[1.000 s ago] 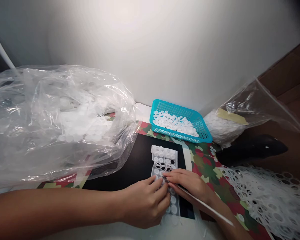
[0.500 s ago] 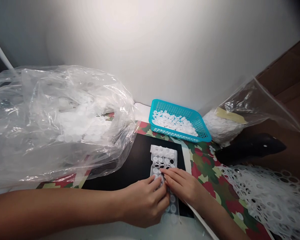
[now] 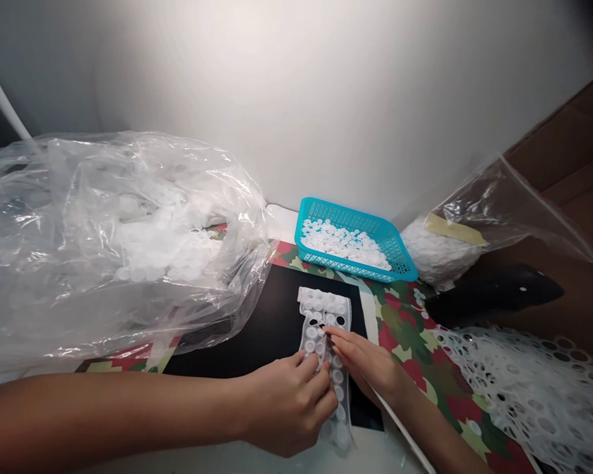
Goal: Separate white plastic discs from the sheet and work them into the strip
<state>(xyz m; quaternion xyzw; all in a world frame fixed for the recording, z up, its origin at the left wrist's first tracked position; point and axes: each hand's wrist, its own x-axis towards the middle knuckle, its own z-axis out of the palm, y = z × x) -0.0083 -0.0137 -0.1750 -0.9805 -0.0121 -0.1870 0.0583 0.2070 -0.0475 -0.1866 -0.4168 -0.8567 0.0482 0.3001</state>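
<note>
A translucent plastic strip (image 3: 329, 301) with rows of round white discs lies lengthwise on a black mat (image 3: 271, 316). Several of its round spaces show dark through them. My left hand (image 3: 291, 401) is closed over the strip's left middle, thumb and fingers pinching it. From the right, my right hand (image 3: 368, 362) rests across the strip with its fingers together. Its fingertips touch a white bit near the dark openings; the thumb is mostly hidden, so what it pinches is unclear.
A turquoise basket (image 3: 356, 268) of small white discs stands behind the mat. At left sprawls a big clear bag (image 3: 128, 250) of white pieces. At right are another filled bag (image 3: 439, 253), a black object (image 3: 504, 289) and a pile of perforated sheets (image 3: 548, 388). Camouflage-patterned cloth (image 3: 405, 329) lies beneath.
The strip has bent and shifted slightly between my hands, and its dark openings appear in a different arrangement. My right fingertips have moved a little up and right; my left hand barely moved.
</note>
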